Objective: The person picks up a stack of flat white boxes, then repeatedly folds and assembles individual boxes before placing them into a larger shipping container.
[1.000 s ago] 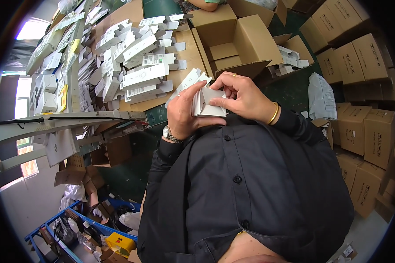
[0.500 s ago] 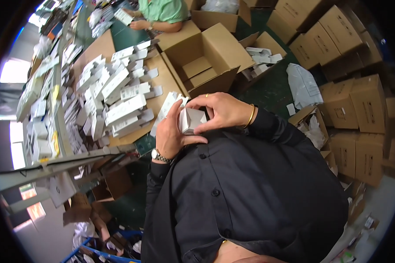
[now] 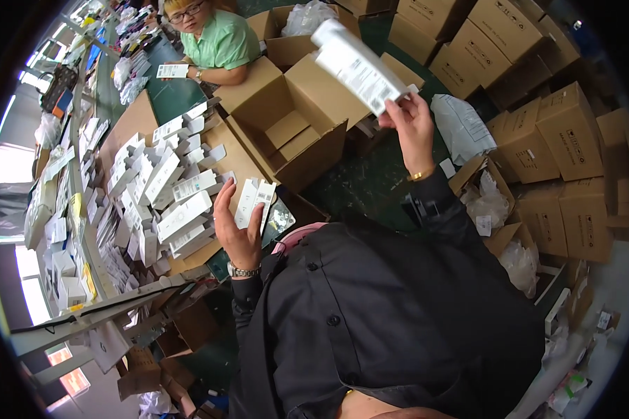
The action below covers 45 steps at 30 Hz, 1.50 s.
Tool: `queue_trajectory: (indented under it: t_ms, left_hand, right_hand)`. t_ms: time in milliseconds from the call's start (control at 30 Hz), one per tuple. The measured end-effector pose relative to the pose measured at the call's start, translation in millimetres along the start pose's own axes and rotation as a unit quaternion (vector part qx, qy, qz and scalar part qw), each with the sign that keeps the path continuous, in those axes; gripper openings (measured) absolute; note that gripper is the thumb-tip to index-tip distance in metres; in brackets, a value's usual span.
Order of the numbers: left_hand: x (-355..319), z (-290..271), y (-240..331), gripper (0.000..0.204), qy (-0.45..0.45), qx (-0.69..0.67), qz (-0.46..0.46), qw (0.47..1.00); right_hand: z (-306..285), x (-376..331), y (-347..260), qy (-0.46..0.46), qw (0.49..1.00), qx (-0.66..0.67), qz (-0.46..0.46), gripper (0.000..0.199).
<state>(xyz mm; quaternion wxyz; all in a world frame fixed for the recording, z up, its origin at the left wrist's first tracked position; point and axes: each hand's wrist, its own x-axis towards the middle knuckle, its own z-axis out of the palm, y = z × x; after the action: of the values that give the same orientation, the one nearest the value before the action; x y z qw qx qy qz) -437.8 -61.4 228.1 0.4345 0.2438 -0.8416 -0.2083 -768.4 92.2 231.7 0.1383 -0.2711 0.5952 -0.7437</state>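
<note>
Out to the right, my right hand (image 3: 414, 130) pinches the lower end of a long white printed carton (image 3: 362, 68), which is raised and slightly blurred. That carton slants up and left, over the flap of a large open cardboard box (image 3: 286, 133). My left hand (image 3: 239, 229) is open at the near edge of the table, thumb and fingers spread. Just beyond its fingers are a couple of white cartons (image 3: 256, 199); whether the hand touches them I cannot tell. To its left lies a heap of white cartons (image 3: 164, 185), several with end flaps sticking out.
Across the table a person in a green shirt (image 3: 220, 43) holds a white carton (image 3: 172, 71). Stacked brown boxes (image 3: 531, 140) line the right side. A white sack (image 3: 461, 129) and an open box of clear plastic bags (image 3: 488, 199) sit nearby. A shelf rail (image 3: 147, 297) runs at left.
Both hands were together at a white carton's end before my chest. Now they are apart: my right hand has carried a carton up and right, and my left has opened. The view has shifted.
</note>
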Motion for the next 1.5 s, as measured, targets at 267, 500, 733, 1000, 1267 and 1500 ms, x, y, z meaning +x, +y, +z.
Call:
queue_trajectory:
  t_ms: [267, 500, 733, 1000, 1267, 1500]
  left_hand:
    - [-22, 0, -36, 0.023, -0.048, 0.068, -0.089, 0.993]
    - [-99, -19, -133, 0.025, -0.161, 0.087, -0.299, 0.936]
    - [-183, 27, -213, 0.037, -0.298, 0.125, -0.351, 0.879]
    - [-177, 76, -243, 0.087, -0.272, 0.229, -0.234, 0.905]
    - [-152, 93, -227, 0.103, -0.289, 0.305, -0.300, 0.857]
    - [-185, 95, -271, 0.064, -0.302, 0.266, -0.256, 0.879]
  right_hand:
    - [-10, -23, 90, -0.111, 0.966, 0.022, 0.233, 0.026]
    - [35, -72, 106, -0.364, 0.895, -0.044, 0.255, 0.024]
    - [35, -83, 105, -0.342, 0.892, -0.117, 0.270, 0.023]
    - [46, -109, 90, -0.349, 0.877, -0.191, 0.270, 0.022]
    - [45, -120, 77, -0.338, 0.875, -0.239, 0.252, 0.021]
    - [64, -118, 83, -0.356, 0.887, -0.177, 0.236, 0.019]
